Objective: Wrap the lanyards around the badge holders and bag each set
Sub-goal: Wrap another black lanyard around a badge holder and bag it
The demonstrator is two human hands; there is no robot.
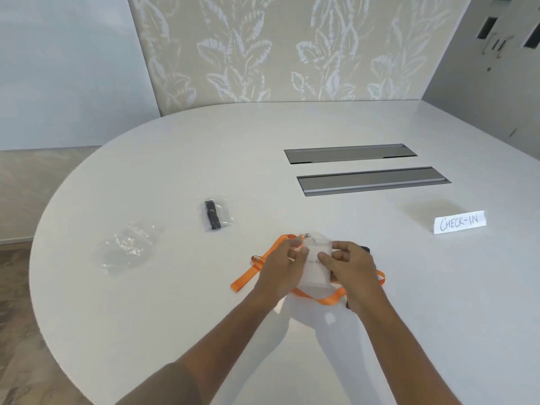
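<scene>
Left hand (282, 266) and right hand (349, 268) both grip the clear badge holder (317, 263) near centre, its orange lanyard (248, 276) lying loose, unwrapped. Far left, one black set (212, 215) sits bagged; empty bags (127, 247) wait left.

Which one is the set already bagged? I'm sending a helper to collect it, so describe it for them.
On the white oval table, look left of the two grey slots, beyond the hands. The finished bag is clear plastic holding a black lanyard bundle; the crumpled bags further left look empty.
</scene>
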